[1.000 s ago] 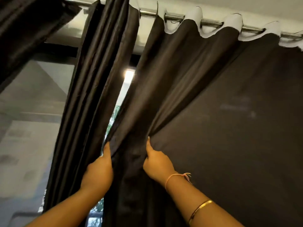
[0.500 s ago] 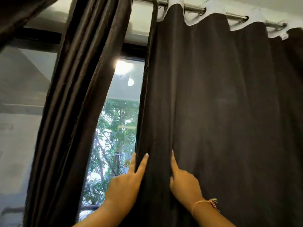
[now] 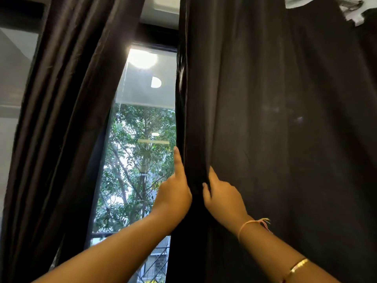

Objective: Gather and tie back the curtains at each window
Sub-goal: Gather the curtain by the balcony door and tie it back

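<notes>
The dark matt cloth curtain (image 3: pixel 275 119) pinched by the right hand (image 3: pixel 222 197) looks soft, with a glossy hem above the left hand (image 3: pixel 173 197). Left of that hand, the pleated brown curtain (image 3: pixel 67 99) has a satin sheen. The right wrist carries a shiny gold metal bangle (image 3: pixel 298 268).

Window (image 3: pixel 146 92) behind, betw. L curtain (image 3: pixel 67 119) & R curtain (image 3: pixel 275 119); tree (image 3: pixel 140 160) beyond it.

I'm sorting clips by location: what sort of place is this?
Likely a room indoors, at a tall window: a dark left curtain and right curtain hang before the glass, with a tree outside.
</notes>
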Action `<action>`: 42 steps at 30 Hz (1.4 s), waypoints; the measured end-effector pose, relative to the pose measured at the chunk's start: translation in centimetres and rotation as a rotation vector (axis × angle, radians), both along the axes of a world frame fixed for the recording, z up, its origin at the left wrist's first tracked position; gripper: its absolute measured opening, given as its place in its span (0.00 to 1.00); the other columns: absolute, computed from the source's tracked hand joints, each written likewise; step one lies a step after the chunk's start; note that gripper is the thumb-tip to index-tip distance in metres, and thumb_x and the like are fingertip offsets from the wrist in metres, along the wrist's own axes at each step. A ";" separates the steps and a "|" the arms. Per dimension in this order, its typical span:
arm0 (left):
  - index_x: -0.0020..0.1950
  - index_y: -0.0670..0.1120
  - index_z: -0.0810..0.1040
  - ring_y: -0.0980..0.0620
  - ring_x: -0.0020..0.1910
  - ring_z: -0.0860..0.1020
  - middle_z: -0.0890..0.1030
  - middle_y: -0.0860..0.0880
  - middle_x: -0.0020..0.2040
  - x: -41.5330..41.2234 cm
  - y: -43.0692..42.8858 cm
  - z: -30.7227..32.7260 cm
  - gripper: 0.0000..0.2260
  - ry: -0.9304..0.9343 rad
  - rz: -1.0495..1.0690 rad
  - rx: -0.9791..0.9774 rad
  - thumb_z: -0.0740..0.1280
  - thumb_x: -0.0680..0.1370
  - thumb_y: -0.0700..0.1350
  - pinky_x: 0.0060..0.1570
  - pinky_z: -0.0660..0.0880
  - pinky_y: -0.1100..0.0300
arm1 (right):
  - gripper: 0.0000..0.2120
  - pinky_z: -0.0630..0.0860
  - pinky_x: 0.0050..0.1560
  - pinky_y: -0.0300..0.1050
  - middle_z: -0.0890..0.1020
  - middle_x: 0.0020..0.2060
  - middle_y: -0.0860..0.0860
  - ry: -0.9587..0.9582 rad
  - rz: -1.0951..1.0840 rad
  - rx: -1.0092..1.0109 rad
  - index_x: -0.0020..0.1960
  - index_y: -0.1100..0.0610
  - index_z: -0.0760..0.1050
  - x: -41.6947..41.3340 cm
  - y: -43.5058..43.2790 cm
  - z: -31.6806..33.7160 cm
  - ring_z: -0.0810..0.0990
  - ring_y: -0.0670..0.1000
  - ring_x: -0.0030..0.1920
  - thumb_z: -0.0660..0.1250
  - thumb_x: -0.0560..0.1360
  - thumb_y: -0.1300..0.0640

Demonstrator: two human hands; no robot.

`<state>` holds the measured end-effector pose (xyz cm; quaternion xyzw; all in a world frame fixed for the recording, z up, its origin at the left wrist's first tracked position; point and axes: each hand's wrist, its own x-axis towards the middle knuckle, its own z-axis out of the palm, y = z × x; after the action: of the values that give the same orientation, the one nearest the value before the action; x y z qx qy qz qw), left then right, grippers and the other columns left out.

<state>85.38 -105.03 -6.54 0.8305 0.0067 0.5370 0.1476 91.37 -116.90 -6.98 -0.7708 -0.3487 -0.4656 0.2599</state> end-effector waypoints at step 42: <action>0.46 0.46 0.59 0.45 0.38 0.69 0.73 0.47 0.38 2.3 -8.7 1.7 0.03 0.055 0.017 0.002 0.53 0.78 0.40 0.36 0.63 0.55 | 0.55 0.41 0.71 0.67 0.44 0.75 0.63 0.199 -0.455 0.433 0.75 0.51 0.34 2.6 -15.8 8.3 0.42 0.62 0.75 0.70 0.66 0.37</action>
<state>87.66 -113.74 -4.87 0.8450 0.0171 0.5153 0.1422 94.00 -132.73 1.35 -0.7976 -0.0332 -0.4973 0.3398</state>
